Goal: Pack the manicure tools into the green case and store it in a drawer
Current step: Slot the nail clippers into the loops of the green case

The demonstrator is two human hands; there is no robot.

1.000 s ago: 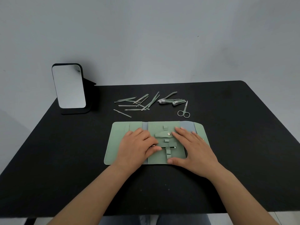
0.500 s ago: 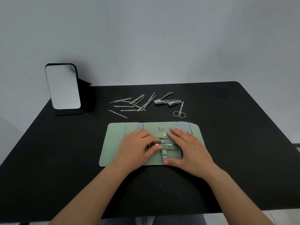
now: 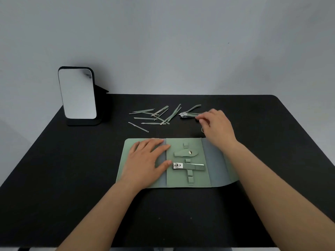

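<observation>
The green case (image 3: 197,180) lies unfolded flat on the black table (image 3: 72,169). One nail clipper (image 3: 188,166) sits strapped across its middle panel, below a snap tab (image 3: 186,153). My left hand (image 3: 146,161) rests flat on the case's left panel, fingers spread, thumb tip beside the clipper. My right hand (image 3: 217,128) is past the case's far edge, its fingertips at a second nail clipper (image 3: 188,115); whether it grips the clipper I cannot tell. Several thin green tools (image 3: 157,116) lie scattered to the left of that clipper. The scissors are mostly hidden under my right hand.
A small standing mirror (image 3: 78,93) on a black base sits at the table's far left. A plain grey wall rises behind the table. No drawer is in view.
My right hand left the case and moved up to the loose clipper behind it. My left hand slid left onto the left panel, uncovering the strapped clipper.
</observation>
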